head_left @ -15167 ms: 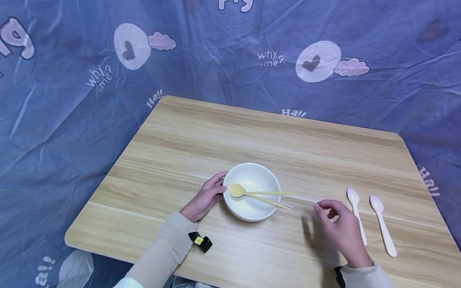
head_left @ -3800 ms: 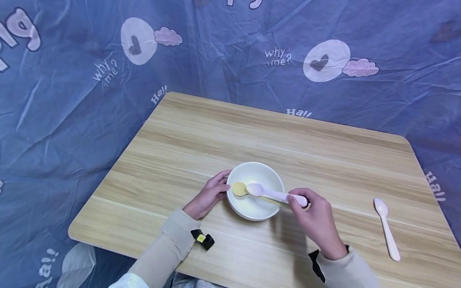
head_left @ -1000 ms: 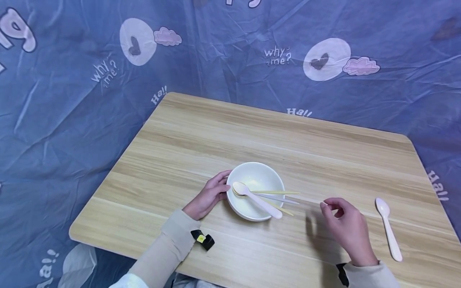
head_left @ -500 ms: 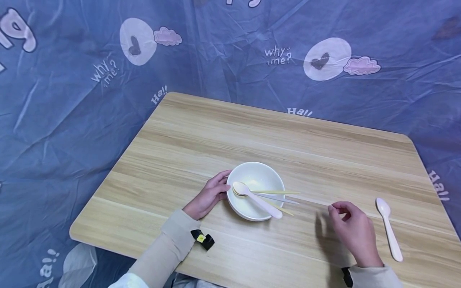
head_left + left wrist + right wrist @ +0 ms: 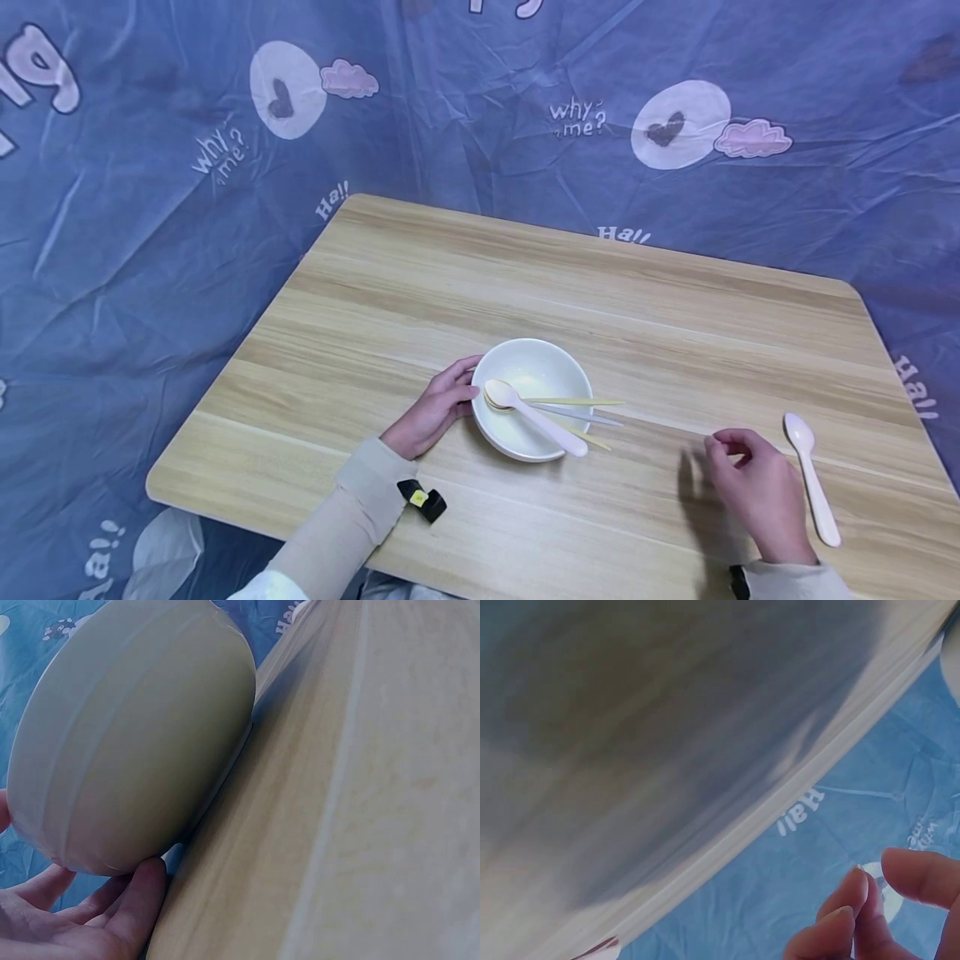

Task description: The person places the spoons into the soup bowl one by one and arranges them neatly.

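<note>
My left hand (image 5: 433, 412) holds the left side of a white bowl (image 5: 536, 365), thumb at the rim and fingers against the outer wall; the left wrist view shows fingertips under the bowl's curve. Inside lies a white spoon (image 5: 546, 425) on top of other spoons, their bowls stacked. Two yellow handles (image 5: 606, 402) and a pale whitish handle (image 5: 600, 418) stick out past the right rim. To the right, my right hand (image 5: 761, 492) hovers over the table with loosely bent fingers, holding nothing. Just beyond it lies another white spoon (image 5: 812, 479).
The wood-grain table (image 5: 420, 283) has rounded corners, and its front edge runs near my forearms. A blue printed cloth (image 5: 480, 108) hangs behind and beside it.
Earlier, two white spoons lay on the right; my right hand carried one into the bowl and let go. Since then it has drawn back rightward, nearer the other spoon. My left hand stays put.
</note>
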The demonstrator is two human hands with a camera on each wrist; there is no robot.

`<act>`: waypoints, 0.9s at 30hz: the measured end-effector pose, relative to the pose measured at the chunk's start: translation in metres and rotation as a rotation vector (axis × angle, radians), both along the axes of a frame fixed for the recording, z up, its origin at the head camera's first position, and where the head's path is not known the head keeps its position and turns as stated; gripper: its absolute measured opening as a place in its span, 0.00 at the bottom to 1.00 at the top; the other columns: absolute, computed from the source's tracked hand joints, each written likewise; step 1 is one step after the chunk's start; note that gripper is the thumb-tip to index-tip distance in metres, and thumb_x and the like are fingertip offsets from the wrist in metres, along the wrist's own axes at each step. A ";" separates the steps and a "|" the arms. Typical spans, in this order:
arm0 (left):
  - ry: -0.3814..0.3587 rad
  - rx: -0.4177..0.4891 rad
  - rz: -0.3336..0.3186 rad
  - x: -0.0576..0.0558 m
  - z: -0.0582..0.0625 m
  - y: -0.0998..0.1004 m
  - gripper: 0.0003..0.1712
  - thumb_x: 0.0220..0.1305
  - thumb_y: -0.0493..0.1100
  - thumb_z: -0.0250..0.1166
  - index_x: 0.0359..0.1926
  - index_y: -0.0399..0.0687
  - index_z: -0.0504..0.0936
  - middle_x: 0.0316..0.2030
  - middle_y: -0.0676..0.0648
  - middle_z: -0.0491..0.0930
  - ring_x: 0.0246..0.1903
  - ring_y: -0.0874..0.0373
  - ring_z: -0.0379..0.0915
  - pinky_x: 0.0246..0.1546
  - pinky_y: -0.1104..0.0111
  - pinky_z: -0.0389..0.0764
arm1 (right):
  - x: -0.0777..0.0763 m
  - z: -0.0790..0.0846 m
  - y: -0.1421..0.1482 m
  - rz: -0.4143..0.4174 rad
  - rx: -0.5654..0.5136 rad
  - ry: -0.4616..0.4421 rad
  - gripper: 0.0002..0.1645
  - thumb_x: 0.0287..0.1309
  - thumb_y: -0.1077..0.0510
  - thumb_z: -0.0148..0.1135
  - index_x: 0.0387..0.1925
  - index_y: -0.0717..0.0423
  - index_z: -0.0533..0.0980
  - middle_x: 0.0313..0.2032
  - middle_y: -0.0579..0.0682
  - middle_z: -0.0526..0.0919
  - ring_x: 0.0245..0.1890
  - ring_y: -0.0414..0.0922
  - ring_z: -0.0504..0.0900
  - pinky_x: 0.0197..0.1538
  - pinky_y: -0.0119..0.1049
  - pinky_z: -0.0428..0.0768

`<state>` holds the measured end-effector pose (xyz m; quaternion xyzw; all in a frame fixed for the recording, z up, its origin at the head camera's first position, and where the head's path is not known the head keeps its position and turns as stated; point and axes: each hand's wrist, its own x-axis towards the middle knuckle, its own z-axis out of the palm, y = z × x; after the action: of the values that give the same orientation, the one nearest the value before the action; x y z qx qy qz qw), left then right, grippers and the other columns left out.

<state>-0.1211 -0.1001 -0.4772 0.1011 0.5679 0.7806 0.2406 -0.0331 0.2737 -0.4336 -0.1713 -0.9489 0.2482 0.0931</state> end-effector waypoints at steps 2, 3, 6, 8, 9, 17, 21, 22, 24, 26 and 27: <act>0.002 0.000 0.000 0.000 0.000 0.000 0.36 0.62 0.38 0.52 0.70 0.40 0.54 0.65 0.32 0.61 0.56 0.52 0.68 0.48 0.67 0.74 | 0.001 -0.001 0.003 -0.014 -0.001 -0.006 0.13 0.57 0.51 0.59 0.35 0.56 0.81 0.22 0.44 0.80 0.17 0.30 0.67 0.23 0.31 0.64; 0.002 0.000 0.001 0.000 0.000 0.000 0.36 0.62 0.38 0.52 0.70 0.40 0.54 0.65 0.32 0.61 0.56 0.52 0.68 0.48 0.67 0.75 | 0.001 -0.001 0.005 -0.021 0.001 -0.010 0.13 0.57 0.51 0.59 0.35 0.55 0.81 0.23 0.43 0.80 0.18 0.29 0.67 0.23 0.30 0.64; 0.004 -0.001 0.001 0.000 0.000 0.000 0.36 0.62 0.39 0.52 0.70 0.40 0.54 0.65 0.32 0.61 0.55 0.52 0.68 0.48 0.67 0.75 | 0.003 -0.003 0.010 -0.036 0.008 -0.024 0.13 0.57 0.50 0.59 0.35 0.55 0.81 0.22 0.41 0.80 0.18 0.29 0.67 0.24 0.31 0.63; 0.005 -0.002 0.001 0.000 0.000 0.000 0.36 0.62 0.39 0.52 0.70 0.40 0.54 0.65 0.32 0.61 0.55 0.52 0.68 0.48 0.67 0.74 | 0.004 -0.003 0.014 -0.043 0.016 -0.030 0.13 0.56 0.49 0.59 0.35 0.54 0.81 0.22 0.41 0.80 0.18 0.29 0.67 0.25 0.31 0.63; 0.005 -0.001 0.001 0.000 0.000 0.000 0.36 0.62 0.39 0.52 0.70 0.40 0.54 0.65 0.32 0.61 0.55 0.52 0.68 0.48 0.67 0.74 | 0.004 -0.003 0.016 -0.046 0.022 -0.034 0.13 0.56 0.49 0.59 0.35 0.54 0.81 0.23 0.42 0.80 0.18 0.28 0.67 0.25 0.31 0.63; 0.005 -0.005 0.001 0.000 0.000 0.000 0.36 0.62 0.39 0.52 0.70 0.40 0.54 0.65 0.32 0.61 0.56 0.52 0.67 0.48 0.67 0.74 | 0.010 -0.003 0.033 -0.081 0.030 -0.081 0.16 0.57 0.48 0.57 0.38 0.55 0.80 0.25 0.48 0.82 0.19 0.31 0.67 0.25 0.34 0.63; 0.004 -0.005 0.002 0.000 0.000 0.000 0.36 0.62 0.39 0.52 0.70 0.40 0.54 0.65 0.32 0.61 0.55 0.52 0.68 0.48 0.67 0.74 | 0.014 -0.004 0.041 -0.102 0.024 -0.083 0.16 0.57 0.49 0.57 0.38 0.55 0.80 0.25 0.49 0.83 0.18 0.29 0.66 0.24 0.34 0.63; 0.004 -0.005 0.002 0.000 0.000 0.000 0.35 0.62 0.38 0.52 0.70 0.40 0.54 0.65 0.32 0.61 0.55 0.52 0.68 0.48 0.67 0.74 | 0.014 -0.004 0.042 -0.106 0.023 -0.081 0.15 0.57 0.49 0.57 0.38 0.55 0.80 0.25 0.48 0.82 0.18 0.29 0.66 0.25 0.34 0.63; 0.005 -0.005 0.001 0.000 0.000 0.000 0.35 0.62 0.38 0.52 0.70 0.40 0.54 0.65 0.32 0.61 0.55 0.53 0.68 0.48 0.67 0.74 | 0.016 -0.005 0.046 -0.111 0.029 -0.081 0.15 0.57 0.49 0.57 0.38 0.55 0.80 0.25 0.46 0.82 0.18 0.29 0.66 0.25 0.34 0.62; 0.004 -0.004 0.002 0.000 -0.001 0.000 0.35 0.62 0.38 0.52 0.70 0.40 0.54 0.65 0.32 0.61 0.55 0.53 0.68 0.48 0.67 0.74 | 0.017 -0.005 0.050 -0.120 0.032 -0.088 0.16 0.57 0.49 0.57 0.38 0.55 0.80 0.24 0.44 0.81 0.18 0.28 0.65 0.25 0.34 0.62; 0.004 -0.004 0.002 0.000 -0.001 0.000 0.35 0.62 0.38 0.52 0.70 0.40 0.54 0.65 0.32 0.61 0.55 0.53 0.68 0.48 0.67 0.74 | 0.018 -0.005 0.052 -0.122 0.034 -0.093 0.16 0.57 0.49 0.57 0.38 0.55 0.80 0.24 0.43 0.81 0.19 0.27 0.65 0.26 0.34 0.62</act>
<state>-0.1211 -0.1000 -0.4780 0.1016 0.5700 0.7796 0.2389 -0.0148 0.3257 -0.4390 -0.2387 -0.9441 0.2175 0.0669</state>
